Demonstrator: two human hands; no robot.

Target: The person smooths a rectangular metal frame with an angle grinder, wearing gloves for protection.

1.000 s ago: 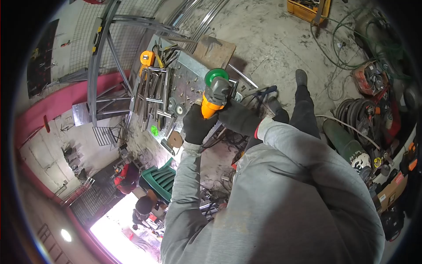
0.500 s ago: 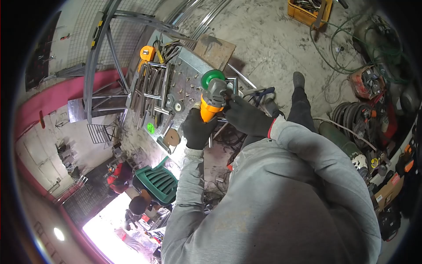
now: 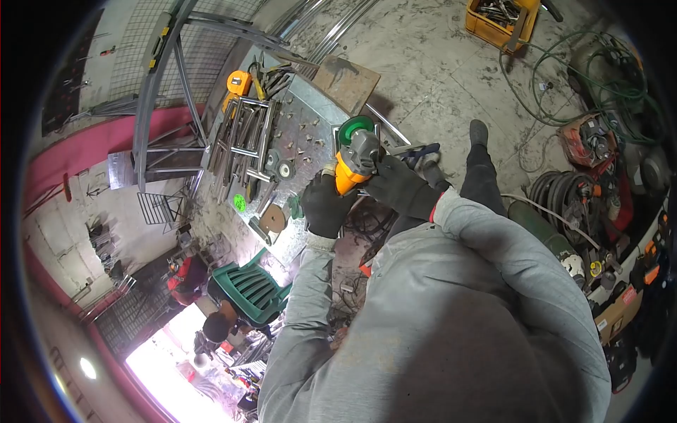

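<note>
Both of my hands wear dark gloves. An angle grinder (image 3: 356,158) with an orange body, grey head and green disc (image 3: 355,130) is held over the near edge of the metal workbench (image 3: 305,134). My left hand (image 3: 328,206) is closed around its orange body. On the other side my right hand (image 3: 400,186) is closed at the grinder's grey head; the exact grip is partly hidden. Beneath the tool lies a shiny metal tube frame (image 3: 375,134), mostly covered by it. A brown disc (image 3: 273,218) and a small white-centred wheel (image 3: 285,170) rest on the bench left of my left hand.
Metal tube pieces (image 3: 243,144), an orange tape measure (image 3: 238,82) and a rusty plate (image 3: 345,83) lie on the bench. A green chair (image 3: 250,287) stands lower left, near other people. At right are a green hose (image 3: 539,53), an orange crate (image 3: 490,29) and a gas cylinder (image 3: 537,224).
The grinder has shifted slightly right in the view together with my left hand. My right hand stays close to the grinder's head, and the disc also sits a little further right.
</note>
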